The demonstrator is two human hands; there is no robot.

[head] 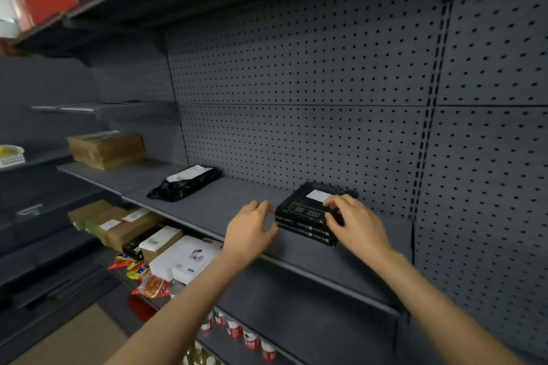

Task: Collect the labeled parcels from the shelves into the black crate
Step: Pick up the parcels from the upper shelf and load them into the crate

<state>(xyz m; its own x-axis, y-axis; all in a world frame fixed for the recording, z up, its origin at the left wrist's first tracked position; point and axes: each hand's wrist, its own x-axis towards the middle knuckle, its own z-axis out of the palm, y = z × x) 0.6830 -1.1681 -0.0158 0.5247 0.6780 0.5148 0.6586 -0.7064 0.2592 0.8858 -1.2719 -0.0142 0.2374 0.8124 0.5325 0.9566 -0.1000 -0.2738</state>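
Both hands at black box (pixel 308 213) on shelf (pixel 225 210): right hand (pixel 353 222) fingers curled on box top, left hand (pixel 252 231) spread wide just beside box's left edge

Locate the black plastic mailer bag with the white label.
In the head view, the black mailer bag lies on the grey shelf, left of the black boxes and right of the cardboard box.

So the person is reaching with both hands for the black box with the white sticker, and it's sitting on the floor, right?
Not quite. The black box with the white sticker is not on the floor; it sits on the grey shelf, as the head view shows. The rest holds: the left hand and right hand both reach for it.
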